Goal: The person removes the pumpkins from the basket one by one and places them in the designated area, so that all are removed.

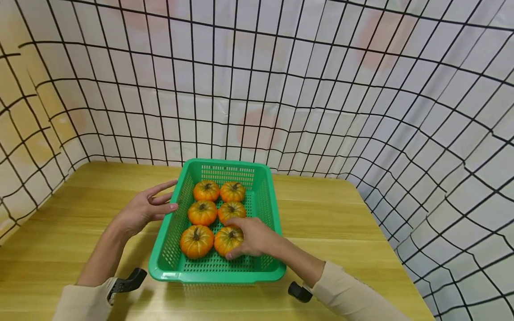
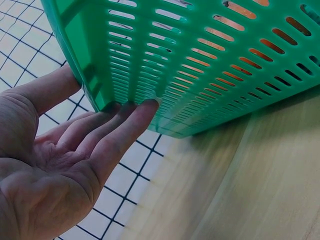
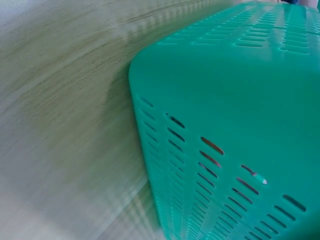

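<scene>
A green slotted plastic basket [image 1: 217, 277] holds several small orange pumpkins, set in two columns. Inside it, my right hand [image 1: 254, 236] grips the near right pumpkin [image 1: 225, 240], thumb on the near side and fingers over the far side. Beside that one sits the near left pumpkin [image 1: 196, 242]; a middle right pumpkin [image 1: 232, 211] lies just beyond my fingers. My left hand [image 1: 142, 209] is at the basket's left side, its thumb at the rim and its extended fingers against the outer wall [image 2: 200, 65]. The right wrist view shows the basket's outer corner [image 3: 210, 90], with the hand hidden.
The basket stands on a light wooden table [image 1: 321, 214]. A white sheet with a black grid [image 1: 249, 89] rises behind the table and along both sides. Black wrist mounts [image 1: 130, 281] stick out at both sleeves, close to the basket's front end.
</scene>
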Motion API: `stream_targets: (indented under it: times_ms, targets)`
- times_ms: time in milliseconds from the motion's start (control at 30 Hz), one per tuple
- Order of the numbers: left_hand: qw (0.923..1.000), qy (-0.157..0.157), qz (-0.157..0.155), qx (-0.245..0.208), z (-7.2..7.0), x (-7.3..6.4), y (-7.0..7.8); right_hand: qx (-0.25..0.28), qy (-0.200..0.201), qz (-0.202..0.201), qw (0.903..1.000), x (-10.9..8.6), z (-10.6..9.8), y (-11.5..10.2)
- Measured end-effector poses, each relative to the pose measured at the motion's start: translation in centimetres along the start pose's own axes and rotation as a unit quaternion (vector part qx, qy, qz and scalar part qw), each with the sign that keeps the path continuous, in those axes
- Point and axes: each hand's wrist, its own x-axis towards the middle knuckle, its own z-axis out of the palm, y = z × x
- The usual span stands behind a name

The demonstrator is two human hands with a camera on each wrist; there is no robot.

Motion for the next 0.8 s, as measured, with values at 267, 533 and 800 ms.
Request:
stream_targets:
  times_ms: [267,533,800]
  targets:
    - [0.9999,-0.006,0.001,-0.011,-0.06,0.16,0.00,0.006,0.008,-0.004,0.9999,0.02,-0.22,0.06]
    - [1.0000,-0.003,-0.002,-0.003,-0.05,0.12,-0.12,0.024,0.010,-0.006,0.9997,0.08,-0.27,0.21]
    - [1.0000,-0.005,0.001,-0.006,0.05,-0.08,-0.01,0.037,0.018,-0.001,0.9991,0.28,-0.28,0.24]
